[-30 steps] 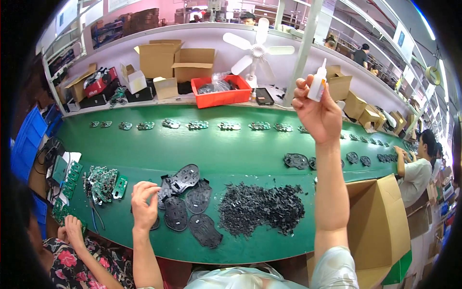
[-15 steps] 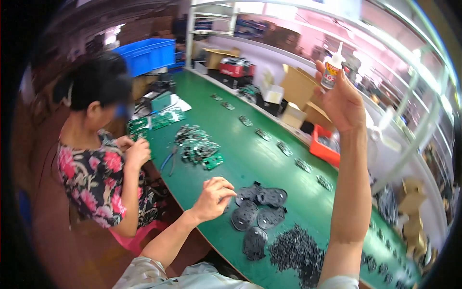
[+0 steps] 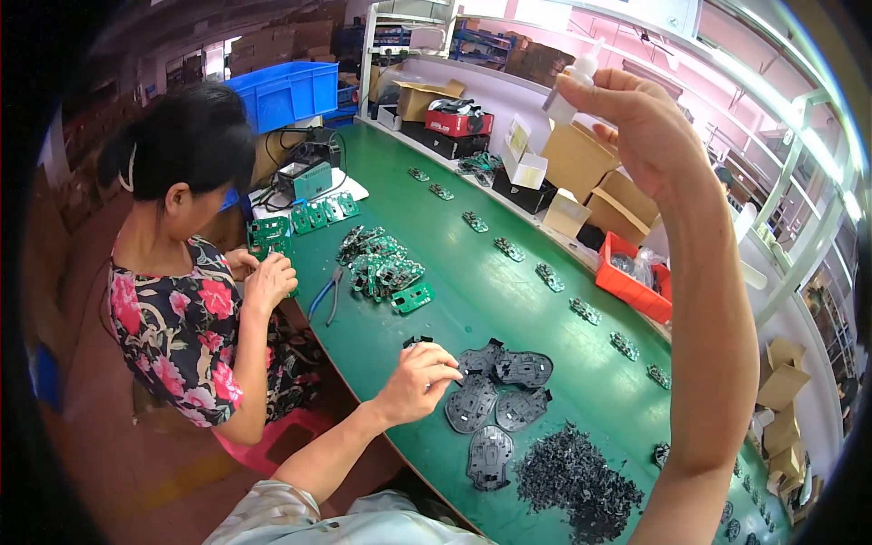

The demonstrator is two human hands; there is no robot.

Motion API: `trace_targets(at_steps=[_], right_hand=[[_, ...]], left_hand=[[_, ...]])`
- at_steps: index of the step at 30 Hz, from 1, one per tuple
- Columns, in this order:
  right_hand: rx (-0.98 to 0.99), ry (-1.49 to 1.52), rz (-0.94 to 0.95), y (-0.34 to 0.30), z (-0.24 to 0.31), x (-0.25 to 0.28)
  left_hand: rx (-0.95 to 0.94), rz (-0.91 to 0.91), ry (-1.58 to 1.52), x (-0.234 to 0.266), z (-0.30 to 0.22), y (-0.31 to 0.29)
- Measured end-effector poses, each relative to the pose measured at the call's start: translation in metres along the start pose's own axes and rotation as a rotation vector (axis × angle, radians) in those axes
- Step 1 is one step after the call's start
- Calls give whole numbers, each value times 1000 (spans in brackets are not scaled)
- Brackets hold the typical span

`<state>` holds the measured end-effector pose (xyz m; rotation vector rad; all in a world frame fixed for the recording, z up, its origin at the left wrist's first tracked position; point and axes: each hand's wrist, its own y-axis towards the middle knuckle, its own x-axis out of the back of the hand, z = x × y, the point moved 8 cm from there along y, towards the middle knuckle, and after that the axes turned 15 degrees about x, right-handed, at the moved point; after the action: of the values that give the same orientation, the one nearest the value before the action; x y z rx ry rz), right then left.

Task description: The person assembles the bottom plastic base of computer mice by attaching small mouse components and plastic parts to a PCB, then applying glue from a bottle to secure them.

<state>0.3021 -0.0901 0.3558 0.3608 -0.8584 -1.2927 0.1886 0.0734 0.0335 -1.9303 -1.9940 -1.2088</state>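
Note:
High over the bench, my right hand [image 3: 640, 123] grips a small white squeeze bottle [image 3: 560, 107] with a narrow nozzle. The bottle leans a little, nozzle up, between thumb and fingers. My left hand [image 3: 413, 386] hovers by the near edge of the bench with its fingertips pinched together; whatever is between them is too small to name. Just right of those fingers lie several black plastic shells [image 3: 470, 406], rounded and grouped close together. A heap of tiny black plastic pieces [image 3: 577, 486] sits nearer to me, between my two forearms.
Circuit boards form a pile [image 3: 381, 268] beside blue-handled pliers [image 3: 325, 295]. Small assembled boards [image 3: 549, 277] run in a row along the green bench [image 3: 427, 313]. A red tray [image 3: 658, 300] and cardboard boxes [image 3: 581, 154] line the back. At left a seated person [image 3: 177, 300] handles a board.
My right hand has turned the bottle, so its printed label no longer faces me, and the bottle now tilts more. My left hand stays pinched beside the shells. The view has shifted slightly.

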Motion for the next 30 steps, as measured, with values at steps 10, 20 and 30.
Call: trace_targets(at_steps=[10,20,30], right_hand=[[203,-6,32,2,54,2],[125,-121,-103,-43,0,61],[-582,-582,-770,-467,-79,194]], left_hand=[[-34,5,40,-2,-14,-2],[-151,116,-2,-27,-43,12],[-185,312,-40,-88,-60,54]])
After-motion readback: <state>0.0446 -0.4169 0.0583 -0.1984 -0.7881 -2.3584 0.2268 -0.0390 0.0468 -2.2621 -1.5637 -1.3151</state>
